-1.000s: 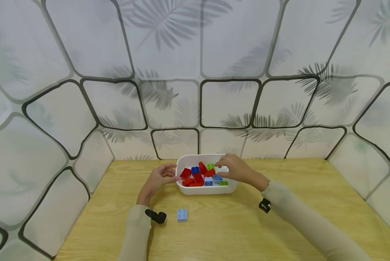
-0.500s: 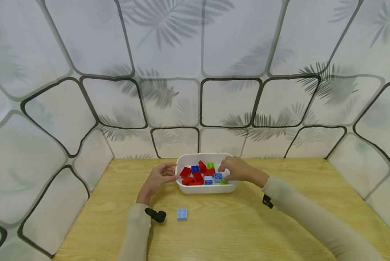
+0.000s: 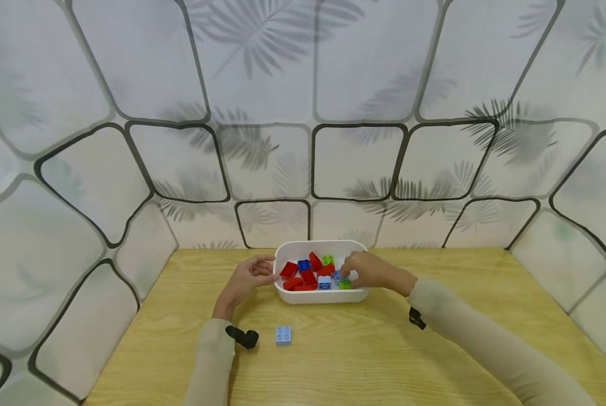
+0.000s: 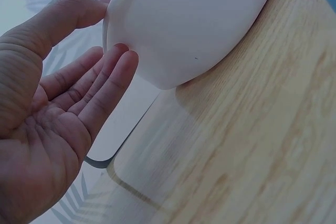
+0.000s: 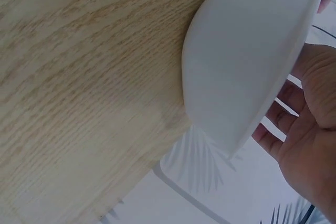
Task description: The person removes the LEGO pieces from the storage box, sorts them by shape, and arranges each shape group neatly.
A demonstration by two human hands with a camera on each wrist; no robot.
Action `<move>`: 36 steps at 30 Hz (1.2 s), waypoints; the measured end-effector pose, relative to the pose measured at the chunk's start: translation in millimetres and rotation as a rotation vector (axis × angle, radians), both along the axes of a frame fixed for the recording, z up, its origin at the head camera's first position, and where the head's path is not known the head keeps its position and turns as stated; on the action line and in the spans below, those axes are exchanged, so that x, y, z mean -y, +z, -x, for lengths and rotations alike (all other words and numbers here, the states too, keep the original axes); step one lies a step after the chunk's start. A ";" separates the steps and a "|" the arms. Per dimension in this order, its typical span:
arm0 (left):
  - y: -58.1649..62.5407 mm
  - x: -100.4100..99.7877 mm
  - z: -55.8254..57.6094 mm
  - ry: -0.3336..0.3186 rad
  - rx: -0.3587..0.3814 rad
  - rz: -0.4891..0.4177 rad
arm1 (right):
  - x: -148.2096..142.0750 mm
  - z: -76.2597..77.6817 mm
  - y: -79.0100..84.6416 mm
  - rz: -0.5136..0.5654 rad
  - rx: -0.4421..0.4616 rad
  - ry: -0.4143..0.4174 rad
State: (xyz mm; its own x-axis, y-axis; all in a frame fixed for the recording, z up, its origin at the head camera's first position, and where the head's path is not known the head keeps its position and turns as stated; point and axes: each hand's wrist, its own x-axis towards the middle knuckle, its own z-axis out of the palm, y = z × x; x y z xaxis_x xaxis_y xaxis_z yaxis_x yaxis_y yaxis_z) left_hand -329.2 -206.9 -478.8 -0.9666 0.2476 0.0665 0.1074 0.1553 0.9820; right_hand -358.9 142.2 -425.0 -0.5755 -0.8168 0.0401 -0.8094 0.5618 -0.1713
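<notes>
A white tub (image 3: 313, 297) holds several toy bricks. At its left end is my left hand (image 3: 242, 282); in the left wrist view its nearly straight fingers (image 4: 107, 87) touch the outer wall, with the thumb at the rim. My right hand (image 3: 368, 270) reaches over the right rim, fingertips down at a green brick (image 3: 345, 285) and a light-blue brick (image 3: 338, 274). I cannot tell whether it pinches either one. In the right wrist view the tub's wall hides those fingertips. Another light-blue brick (image 3: 324, 283) lies left of them.
Red bricks (image 3: 309, 277), a dark blue brick (image 3: 304, 265) and another green brick (image 3: 327, 260) lie in the tub. A single light-blue brick (image 3: 283, 335) sits on the wooden table (image 3: 333, 361), nearer the front. Patterned cloth (image 3: 353, 163) stands behind.
My right hand has moved lower in the tub, its fingertips nearer the front right bricks. The front green brick has shifted slightly left. My left hand keeps its place.
</notes>
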 end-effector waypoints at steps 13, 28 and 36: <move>-1.3 -1.3 -2.0 0.001 -0.009 -0.015 | -0.4 1.9 -4.8 0.027 0.000 -0.016; 0.1 -0.8 -1.0 0.019 -0.014 -0.002 | -0.1 4.8 -9.1 0.000 -0.102 0.003; 0.5 -1.5 -0.6 0.007 -0.008 -0.003 | 2.9 7.2 -10.5 -0.028 -0.078 -0.005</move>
